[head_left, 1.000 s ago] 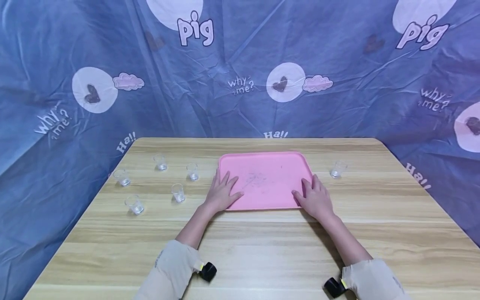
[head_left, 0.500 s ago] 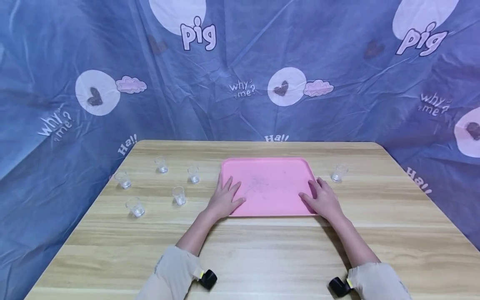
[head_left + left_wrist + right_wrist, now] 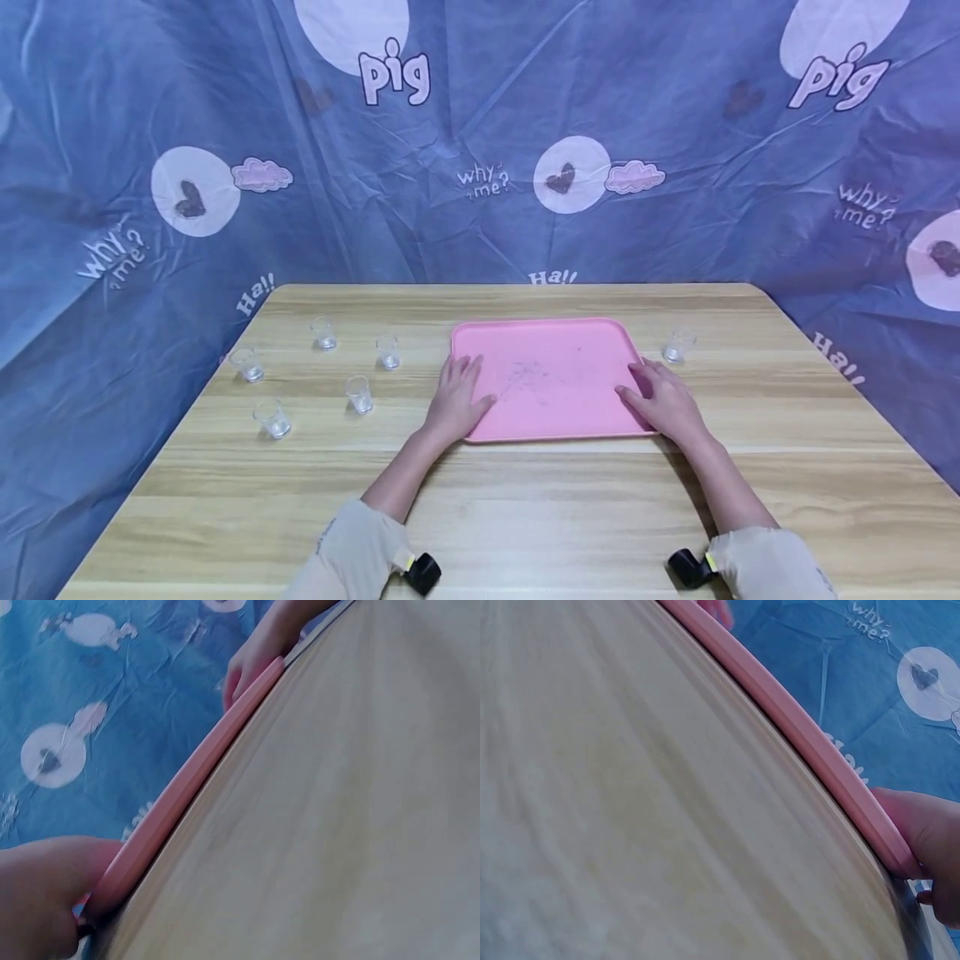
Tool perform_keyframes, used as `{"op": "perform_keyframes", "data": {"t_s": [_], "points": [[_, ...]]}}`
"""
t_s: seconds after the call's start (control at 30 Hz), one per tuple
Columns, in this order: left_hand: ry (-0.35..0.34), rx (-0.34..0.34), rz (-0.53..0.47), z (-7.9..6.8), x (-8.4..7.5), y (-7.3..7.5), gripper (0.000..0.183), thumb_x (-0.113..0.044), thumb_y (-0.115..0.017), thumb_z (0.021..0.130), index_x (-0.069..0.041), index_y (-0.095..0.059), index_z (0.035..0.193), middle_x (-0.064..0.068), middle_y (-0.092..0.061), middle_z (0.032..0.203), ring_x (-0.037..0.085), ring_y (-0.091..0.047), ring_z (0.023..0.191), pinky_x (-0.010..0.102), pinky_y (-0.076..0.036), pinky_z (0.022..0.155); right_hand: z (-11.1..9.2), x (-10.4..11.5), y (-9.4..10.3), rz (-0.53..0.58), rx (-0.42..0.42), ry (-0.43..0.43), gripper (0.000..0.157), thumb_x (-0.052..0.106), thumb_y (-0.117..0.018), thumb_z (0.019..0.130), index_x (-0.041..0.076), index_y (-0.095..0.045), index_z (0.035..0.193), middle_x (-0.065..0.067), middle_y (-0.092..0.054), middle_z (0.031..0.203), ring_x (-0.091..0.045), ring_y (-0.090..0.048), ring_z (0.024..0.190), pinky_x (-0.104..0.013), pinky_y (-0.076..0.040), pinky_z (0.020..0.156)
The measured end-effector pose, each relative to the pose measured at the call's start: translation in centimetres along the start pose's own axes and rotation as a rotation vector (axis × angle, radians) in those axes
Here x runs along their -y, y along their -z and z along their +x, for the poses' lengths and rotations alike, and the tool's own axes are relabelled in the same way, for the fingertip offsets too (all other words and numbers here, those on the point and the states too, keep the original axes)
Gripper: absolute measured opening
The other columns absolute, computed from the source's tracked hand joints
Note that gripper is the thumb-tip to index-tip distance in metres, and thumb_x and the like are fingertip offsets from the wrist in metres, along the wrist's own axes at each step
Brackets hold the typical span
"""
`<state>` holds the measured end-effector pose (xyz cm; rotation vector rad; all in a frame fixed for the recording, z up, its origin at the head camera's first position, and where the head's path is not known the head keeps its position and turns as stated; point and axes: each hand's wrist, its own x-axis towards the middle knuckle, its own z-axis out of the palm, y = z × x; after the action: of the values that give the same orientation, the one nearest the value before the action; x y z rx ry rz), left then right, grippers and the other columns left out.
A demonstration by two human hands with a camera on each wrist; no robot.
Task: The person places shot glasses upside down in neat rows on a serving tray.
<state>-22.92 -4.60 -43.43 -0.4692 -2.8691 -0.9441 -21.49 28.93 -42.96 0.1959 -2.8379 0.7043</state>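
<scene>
A pink rectangular tray (image 3: 562,383) with a low raised rim lies on the wooden table, its surface marked by dark scuffs. My left hand (image 3: 453,402) holds its left side near the front corner, thumb over the rim and fingers along the edge. On the opposite side my right hand (image 3: 666,402) grips the rim in the same way, thumb on the inside. In the right wrist view, a fingertip (image 3: 925,897) shows low beside the tray corner. The left wrist view shows the tray's front edge (image 3: 187,780) running between both hands.
Several small clear glasses stand left of the tray, the nearest glass (image 3: 273,418) toward the front. One more glass (image 3: 678,345) stands just beyond the right hand. A blue printed cloth (image 3: 480,108) hangs behind the table (image 3: 525,517).
The tray has shifted to the right and slightly nearer, both hands moving with it. The left fingers, earlier spread over the tray, now lie closer together. The glasses stay in place.
</scene>
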Motion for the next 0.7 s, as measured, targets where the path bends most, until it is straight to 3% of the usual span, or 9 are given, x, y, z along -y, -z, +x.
{"op": "perform_keyframes", "data": {"t_s": [0.13,0.23,0.3,0.53,0.7], "points": [[0.129,-0.16,-0.42,1.1,1.5,0.9,0.068,-0.003,-0.066,0.079,0.002,-0.034,0.138,0.025,-0.036,0.127,0.035,-0.046,0.11,0.042,-0.041,0.091,0.0,-0.1,-0.1,0.004,-0.028,0.016,0.055,0.031,-0.062,0.086,-0.008,-0.05,0.123,-0.032,-0.04,0.129,-0.048,-0.031,0.121,-0.06,-0.023,0.096],[0.218,-0.153,-0.627,1.6,2.6,1.8,0.067,0.007,-0.066,0.075,0.005,-0.037,0.135,0.024,-0.042,0.12,0.031,-0.055,0.095,0.031,-0.049,0.08,0.0,-0.1,-0.1,0.005,-0.042,0.023,0.053,0.03,-0.061,0.087,-0.008,-0.051,0.122,-0.033,-0.041,0.128,-0.048,-0.032,0.12,-0.06,-0.023,0.096],[0.248,-0.107,-0.681,1.6,3.1,2.2,0.066,0.008,-0.067,0.074,0.006,-0.04,0.134,0.021,-0.047,0.116,0.029,-0.055,0.094,0.029,-0.049,0.078,0.1,-0.1,-0.1,0.001,-0.049,0.03,0.053,0.03,-0.061,0.087,-0.008,-0.051,0.122,-0.033,-0.042,0.127,-0.048,-0.032,0.119,-0.06,-0.023,0.096],[0.223,0.067,-0.803,0.5,2.5,4.5,0.058,0.011,-0.064,0.076,0.012,-0.041,0.129,0.026,-0.051,0.114,0.03,-0.056,0.094,0.027,-0.049,0.078,0.1,0.0,-0.1,0.004,-0.052,0.036,0.051,0.028,-0.061,0.087,-0.008,-0.051,0.121,-0.033,-0.042,0.126,-0.049,-0.033,0.119,-0.06,-0.023,0.096],[0.237,0.129,-0.824,0.9,4.0,3.8,0.065,0.011,-0.067,0.073,0.008,-0.04,0.132,0.022,-0.052,0.114,0.021,-0.057,0.09,0.028,-0.049,0.078,0.0,0.0,-0.1,-0.001,-0.046,0.029,0.05,0.027,-0.061,0.086,-0.008,-0.052,0.121,-0.034,-0.042,0.126,-0.049,-0.032,0.119,-0.059,-0.022,0.096]]}}
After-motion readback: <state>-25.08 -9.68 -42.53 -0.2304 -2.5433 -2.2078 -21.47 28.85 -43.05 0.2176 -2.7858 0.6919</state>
